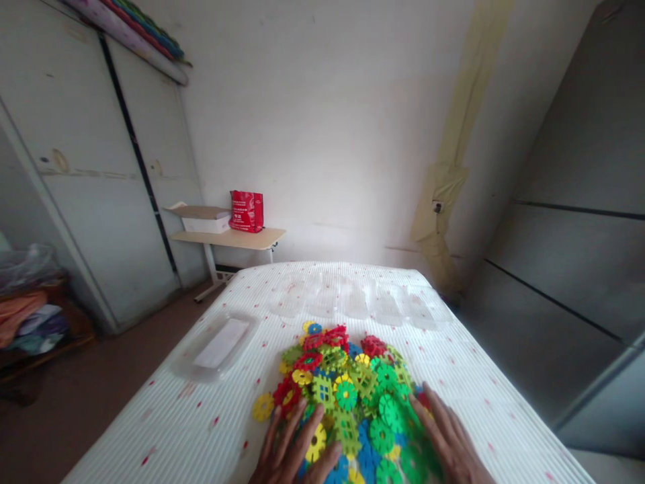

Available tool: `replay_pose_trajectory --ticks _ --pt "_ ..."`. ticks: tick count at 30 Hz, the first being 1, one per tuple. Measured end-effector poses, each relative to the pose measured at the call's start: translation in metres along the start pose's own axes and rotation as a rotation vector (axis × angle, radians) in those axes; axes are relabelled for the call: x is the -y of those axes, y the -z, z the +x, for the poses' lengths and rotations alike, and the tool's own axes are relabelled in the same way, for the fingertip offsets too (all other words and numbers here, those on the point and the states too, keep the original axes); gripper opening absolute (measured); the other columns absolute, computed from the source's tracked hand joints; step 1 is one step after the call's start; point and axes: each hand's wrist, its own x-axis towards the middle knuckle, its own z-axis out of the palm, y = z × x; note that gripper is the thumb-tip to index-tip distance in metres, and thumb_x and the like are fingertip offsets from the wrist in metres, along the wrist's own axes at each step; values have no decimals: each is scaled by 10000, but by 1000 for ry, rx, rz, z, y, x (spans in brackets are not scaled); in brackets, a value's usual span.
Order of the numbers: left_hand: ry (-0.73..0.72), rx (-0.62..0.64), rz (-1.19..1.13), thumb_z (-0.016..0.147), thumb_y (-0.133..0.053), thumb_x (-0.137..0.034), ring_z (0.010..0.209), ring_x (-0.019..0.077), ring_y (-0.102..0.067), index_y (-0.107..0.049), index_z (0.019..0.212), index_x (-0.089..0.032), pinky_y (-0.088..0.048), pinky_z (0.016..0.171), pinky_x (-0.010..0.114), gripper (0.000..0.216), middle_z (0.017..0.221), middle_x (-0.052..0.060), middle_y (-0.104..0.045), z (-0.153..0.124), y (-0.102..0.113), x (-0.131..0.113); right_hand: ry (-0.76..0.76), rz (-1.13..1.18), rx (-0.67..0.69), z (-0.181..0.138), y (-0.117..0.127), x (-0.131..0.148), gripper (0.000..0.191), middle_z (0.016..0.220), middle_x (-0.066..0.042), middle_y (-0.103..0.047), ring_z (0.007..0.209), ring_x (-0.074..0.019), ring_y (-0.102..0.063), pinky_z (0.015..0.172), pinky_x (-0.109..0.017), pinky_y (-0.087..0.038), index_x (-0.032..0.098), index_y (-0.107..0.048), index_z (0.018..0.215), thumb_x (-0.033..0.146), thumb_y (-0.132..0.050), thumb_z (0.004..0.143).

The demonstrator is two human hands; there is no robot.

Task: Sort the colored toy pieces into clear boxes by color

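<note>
A heap of plastic interlocking toy pieces (346, 393) in red, yellow, green and blue lies at the near middle of the table; some are flower-shaped discs, others square lattices. On the heap's left side rests my left hand (295, 447), its fingers spread over the pieces and gripping none that I can see. Along the right edge, my right hand (446, 430) touches the pieces with outstretched fingers. Beyond the heap stands a row of several clear plastic containers (355, 301). To the left sits a clear plastic tray (216, 349) with a white paper slip in it.
A white ribbed cloth with red specks covers the table (191, 417). Behind it on the left, a small side table (236, 238) carries a white box (205, 224) and a red bag (246, 212). A cabinet (101, 181) flanks the left; a grey panelled surface (564, 222) is at right.
</note>
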Motion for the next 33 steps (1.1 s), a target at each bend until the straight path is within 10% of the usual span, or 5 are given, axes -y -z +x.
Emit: replay_pose_trajectory --ticks 13,17,24,33 --pt "274 -120 -8 704 -531 -591 1147 354 -449 -387 1292 -398 -309 912 546 636 1363 80 -427 84 -19 -66 28 412 -33 97 6 46 678 1422 -85 -312 1312 -261 -250 1069 -473 -239 245 -258 1375 341 -539 766" --pt "229 -127 -129 777 -512 -446 1044 262 -540 -555 1150 -341 -422 868 404 390 1279 57 -515 89 11 -25 -151 460 -131 101 14 35 560 1380 -76 -387 1281 -254 -315 1063 -442 -267 237 -372 1316 425 -490 802" --pt "574 -150 -340 863 -375 -367 814 170 -590 -628 799 -198 -475 746 279 311 823 52 -648 90 21 86 -390 533 -226 122 1 -7 516 1358 -73 -418 1268 -257 -330 1071 -438 -234 226 -522 1196 526 -476 779" --pt "625 28 -552 786 -477 -449 1152 221 -482 -607 1106 -221 -349 1011 375 414 1142 76 -605 108 -21 108 -427 672 -44 152 -10 2 605 1284 -87 -507 1213 -257 -406 1061 -422 -249 176 -517 1218 584 -431 780"
